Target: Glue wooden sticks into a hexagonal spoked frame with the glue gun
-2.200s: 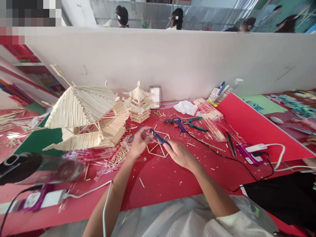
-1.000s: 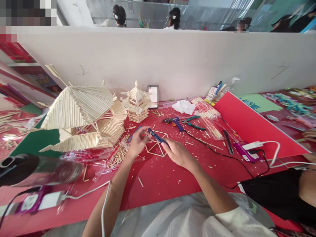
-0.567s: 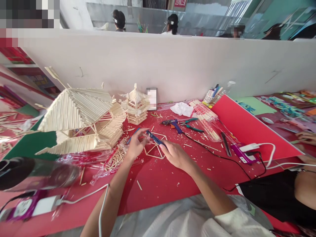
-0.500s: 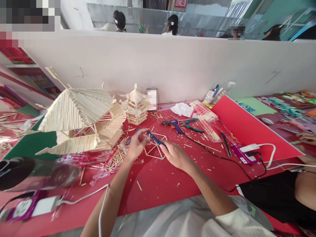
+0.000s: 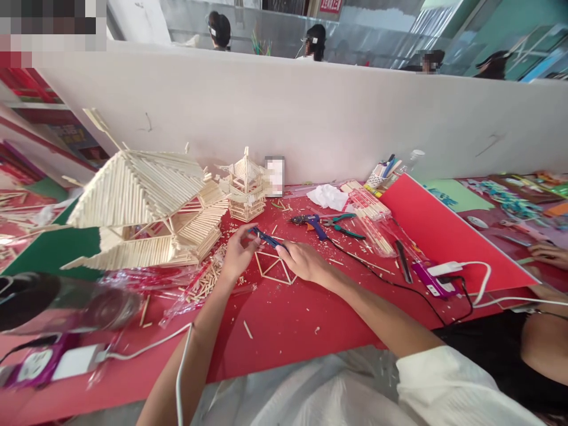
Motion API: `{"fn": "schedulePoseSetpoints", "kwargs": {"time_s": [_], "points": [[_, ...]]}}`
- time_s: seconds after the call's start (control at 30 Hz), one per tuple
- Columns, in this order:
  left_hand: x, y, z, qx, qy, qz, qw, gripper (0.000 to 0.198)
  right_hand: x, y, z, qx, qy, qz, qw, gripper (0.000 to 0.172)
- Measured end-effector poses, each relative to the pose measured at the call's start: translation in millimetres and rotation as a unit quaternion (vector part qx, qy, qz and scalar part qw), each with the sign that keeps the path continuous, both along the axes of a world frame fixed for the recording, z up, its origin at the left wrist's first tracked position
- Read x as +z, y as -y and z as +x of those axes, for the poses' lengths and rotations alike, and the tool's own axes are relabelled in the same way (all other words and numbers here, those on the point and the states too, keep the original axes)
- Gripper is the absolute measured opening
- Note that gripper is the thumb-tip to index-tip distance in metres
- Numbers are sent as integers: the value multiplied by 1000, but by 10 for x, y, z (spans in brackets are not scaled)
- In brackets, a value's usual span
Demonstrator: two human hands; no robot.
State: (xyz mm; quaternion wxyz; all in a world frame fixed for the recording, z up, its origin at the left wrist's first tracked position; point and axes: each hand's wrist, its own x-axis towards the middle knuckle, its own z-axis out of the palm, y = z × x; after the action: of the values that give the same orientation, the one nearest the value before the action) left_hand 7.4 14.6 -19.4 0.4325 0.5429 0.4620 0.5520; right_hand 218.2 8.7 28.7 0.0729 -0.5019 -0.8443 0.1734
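Note:
My right hand [image 5: 306,261] is closed around one end of a slim dark-blue hand tool [image 5: 268,238]; its exact kind is unclear. At the other end, the fingers of my left hand [image 5: 237,255] are pinched together. Whatever small piece they may hold is too small to make out. Just below the tool, a flat frame of thin wooden sticks [image 5: 276,279] with inner spokes lies on the red tabletop [image 5: 284,331], partly covered by my right hand. Loose short sticks [image 5: 206,285] are heaped on plastic wrap left of my left wrist.
A large stick-built pavilion [image 5: 142,183] and a smaller one [image 5: 247,192] stand left and behind. Right of my hands lie a blue glue gun [image 5: 314,225], green-handled pliers [image 5: 348,228], packed sticks [image 5: 370,216] and a purple power strip [image 5: 432,281]. A co-worker's hand [image 5: 550,253] shows far right.
Both hands have shifted slightly left and away from me with the blue tool, uncovering more of the near part of the stick frame. The view has tilted a little.

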Motion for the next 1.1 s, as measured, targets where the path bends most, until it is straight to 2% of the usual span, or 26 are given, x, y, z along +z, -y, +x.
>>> {"fn": "schedulePoseSetpoints", "kwargs": {"time_s": [0.17, 0.33, 0.47, 0.63, 0.73, 0.83, 0.97, 1.1], "points": [[-64, -60, -73, 24, -2, -24, 999, 44, -80, -151, -153, 12, 8, -24, 1000, 51], [-83, -58, -81, 31, -7, -31, 999, 51, -112, -226, -198, 16, 21, -32, 999, 58], [-81, -53, -79, 24, 9, -33, 999, 40, 36, -304, -14, -13, 47, -4, 999, 63], [-52, -51, -62, 21, 2, -26, 999, 31, 194, -163, 459, -119, 82, 23, 989, 53], [-36, -45, -47, 20, -21, -13, 1000, 30, 110, 71, 713, -185, 91, 31, 978, 43], [-52, -43, -32, 17, -32, -5, 999, 30, -60, 273, 829, -216, 105, 39, 970, 39], [-85, -48, -21, 17, -56, -5, 998, 30, -222, 347, 785, -241, 135, 36, 960, 41], [-57, -45, -23, 27, -94, 7, 995, 24, -267, 301, 692, -240, 152, 26, 958, 46]]}}
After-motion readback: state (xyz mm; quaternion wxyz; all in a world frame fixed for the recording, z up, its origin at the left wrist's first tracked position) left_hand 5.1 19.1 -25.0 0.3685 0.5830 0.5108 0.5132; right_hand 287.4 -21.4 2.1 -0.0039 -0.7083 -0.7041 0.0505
